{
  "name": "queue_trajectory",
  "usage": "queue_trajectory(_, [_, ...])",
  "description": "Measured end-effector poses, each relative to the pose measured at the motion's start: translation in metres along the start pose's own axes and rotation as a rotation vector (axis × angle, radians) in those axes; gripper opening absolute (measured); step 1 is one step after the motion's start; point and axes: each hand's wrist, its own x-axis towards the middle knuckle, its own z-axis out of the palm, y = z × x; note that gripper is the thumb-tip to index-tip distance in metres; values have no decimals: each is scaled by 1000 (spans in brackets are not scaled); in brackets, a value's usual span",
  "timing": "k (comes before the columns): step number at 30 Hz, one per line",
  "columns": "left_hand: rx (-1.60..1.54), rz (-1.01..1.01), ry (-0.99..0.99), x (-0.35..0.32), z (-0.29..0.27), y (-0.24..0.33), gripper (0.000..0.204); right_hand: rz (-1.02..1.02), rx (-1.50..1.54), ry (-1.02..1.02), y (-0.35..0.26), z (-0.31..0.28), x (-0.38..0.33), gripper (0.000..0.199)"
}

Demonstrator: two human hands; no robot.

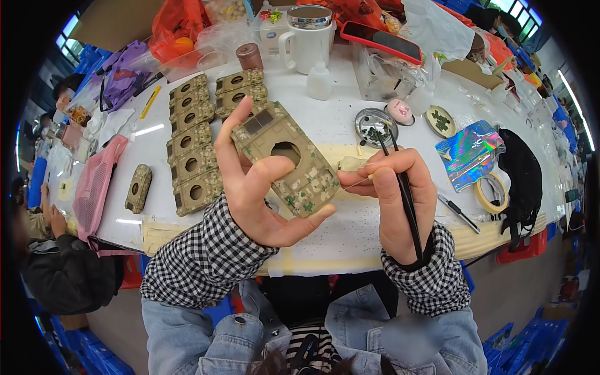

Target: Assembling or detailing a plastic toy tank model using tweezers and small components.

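My left hand point(253, 203) grips a camouflage-painted toy tank hull point(312, 172), tilted above the table. The thumb lies by the round hole in its top; the index finger stretches up past its far end. My right hand point(400, 209) is closed round black tweezers point(407, 209), whose tips point away from me. Its thumb and index finger also pinch a thin, pale stick-like piece point(357, 183) close to the hull's right edge. Just beyond those fingers is a round clear dish point(357, 128) holding small dark green parts.
Several matching hulls point(190, 164) stand in rows at left, with a smaller camouflage piece point(138, 189) nearby. A white mug point(309, 47), a phone point(381, 42) and bags fill the back. At right lie a tape roll point(490, 194), a pen point(459, 214) and a shiny pouch point(469, 153).
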Motion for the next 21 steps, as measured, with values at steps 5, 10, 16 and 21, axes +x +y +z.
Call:
queue_trajectory(5, [2, 9, 1, 1, 0, 1, 55, 3, 1, -3, 0, 0, 0, 11])
queue_trajectory(10, [53, -3, -104, 3, -5, 4, 60, 18, 57, 57, -1, -1, 0, 11])
queue_trajectory(16, [10, -4, -73, -1, -4, 0, 59, -412, -836, 128, 3, -34, 14, 6])
queue_trajectory(21, [38, -2, -83, 0, -3, 0, 59, -468, -1187, 54, 14, -38, 17, 14])
